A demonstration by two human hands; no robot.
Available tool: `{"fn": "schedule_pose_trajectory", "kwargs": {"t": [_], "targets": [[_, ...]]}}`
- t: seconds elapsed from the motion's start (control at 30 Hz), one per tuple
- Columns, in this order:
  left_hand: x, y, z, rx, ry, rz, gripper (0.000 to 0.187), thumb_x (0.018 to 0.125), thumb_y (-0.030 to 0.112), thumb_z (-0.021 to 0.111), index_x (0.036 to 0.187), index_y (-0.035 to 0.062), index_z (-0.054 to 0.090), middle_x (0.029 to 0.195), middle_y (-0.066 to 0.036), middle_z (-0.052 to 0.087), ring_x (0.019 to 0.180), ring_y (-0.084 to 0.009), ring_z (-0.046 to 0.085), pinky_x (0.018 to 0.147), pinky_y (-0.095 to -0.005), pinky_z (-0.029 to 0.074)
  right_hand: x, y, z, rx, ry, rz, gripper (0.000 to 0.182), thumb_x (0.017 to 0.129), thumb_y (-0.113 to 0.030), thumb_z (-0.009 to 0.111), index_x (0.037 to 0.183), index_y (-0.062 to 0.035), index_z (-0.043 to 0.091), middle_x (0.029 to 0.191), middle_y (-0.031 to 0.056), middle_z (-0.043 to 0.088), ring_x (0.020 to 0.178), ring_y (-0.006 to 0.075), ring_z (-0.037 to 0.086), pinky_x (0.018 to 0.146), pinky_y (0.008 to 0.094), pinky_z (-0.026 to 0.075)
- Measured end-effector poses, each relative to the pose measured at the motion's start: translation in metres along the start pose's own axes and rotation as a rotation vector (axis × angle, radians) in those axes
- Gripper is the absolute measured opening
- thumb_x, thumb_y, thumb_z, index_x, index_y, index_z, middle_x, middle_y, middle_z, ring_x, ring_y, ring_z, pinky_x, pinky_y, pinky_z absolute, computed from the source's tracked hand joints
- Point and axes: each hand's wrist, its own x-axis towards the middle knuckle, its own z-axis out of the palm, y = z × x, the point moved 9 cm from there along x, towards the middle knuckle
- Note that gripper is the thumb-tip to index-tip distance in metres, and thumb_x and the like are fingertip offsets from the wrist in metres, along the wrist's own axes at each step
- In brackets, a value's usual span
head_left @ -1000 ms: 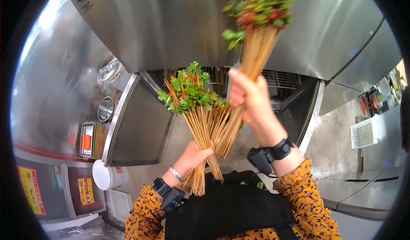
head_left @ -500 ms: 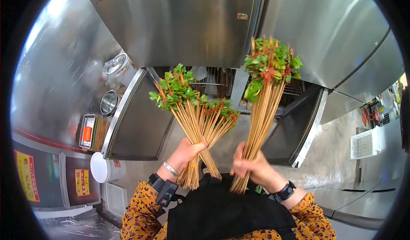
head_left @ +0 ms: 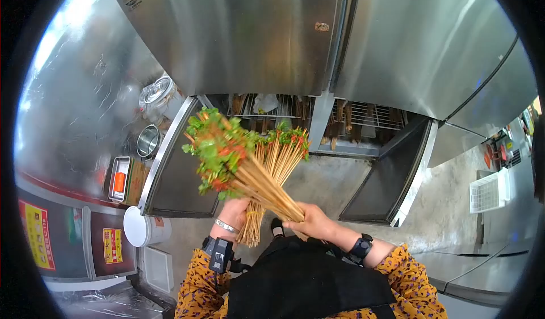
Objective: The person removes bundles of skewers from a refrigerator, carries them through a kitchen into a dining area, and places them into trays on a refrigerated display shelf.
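My left hand (head_left: 231, 215) is closed around the lower sticks of a bundle of wooden skewers (head_left: 288, 157), tipped with green leaves and red bits. A second bundle of leafy skewers (head_left: 262, 184) is gripped at its stick ends by my right hand (head_left: 317, 222). It slants up to the left, crossing in front of the left bundle and hiding part of it and of my left fingers. The leafy heads (head_left: 218, 148) of this right bundle are blurred. A yellow band shows on the left bundle's sticks below my hand.
Two low fridge doors, left (head_left: 181, 171) and right (head_left: 392, 177), stand open before me. Inside are wire racks (head_left: 363, 114) with more skewers. On the left are a lidded white bucket (head_left: 145, 227), a metal pot (head_left: 149, 140) and a tray (head_left: 119, 178). A white basket (head_left: 487, 193) is at right.
My right hand has swung its bundle from upright on the right to a leftward slant across the left bundle. The left bundle stays in my left hand. More of the fridge racks shows.
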Motion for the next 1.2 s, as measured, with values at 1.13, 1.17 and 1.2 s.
{"fn": "schedule_pose_trajectory", "kwargs": {"t": [1.13,1.17,1.2], "targets": [[0.144,-0.088,0.081,0.796,-0.324,-0.527,0.039,0.077,-0.012,0.049,0.112,0.0039,0.051,0.096,-0.020,0.061,0.078,-0.0286,0.065,0.067,-0.0399,0.058,-0.102,0.291,-0.077,-0.113,0.940,0.826,0.029,0.073,-0.013,0.061,0.101,-0.0099,0.058,0.092,0.0187,0.062,0.088,0.0391,0.058,0.076,0.0445,0.047],[0.153,-0.095,0.088,0.817,-0.330,-0.541,0.038,0.077,-0.012,0.049,0.112,0.0036,0.051,0.097,-0.020,0.061,0.079,-0.0278,0.065,0.067,-0.0393,0.058,-0.096,0.306,-0.078,-0.080,0.946,0.841,0.029,0.073,-0.013,0.061,0.101,-0.0099,0.058,0.092,0.0187,0.062,0.088,0.0391,0.058,0.076,0.0445,0.047],[0.162,-0.108,0.091,0.733,-0.365,-0.611,0.037,0.078,-0.013,0.049,0.112,0.0029,0.050,0.098,-0.018,0.061,0.079,-0.0260,0.065,0.068,-0.0384,0.058,-0.091,0.314,-0.088,-0.088,1.074,0.745,0.030,0.072,-0.011,0.061,0.102,-0.0105,0.058,0.092,0.0187,0.061,0.084,0.0403,0.058,0.073,0.0457,0.047]]}}
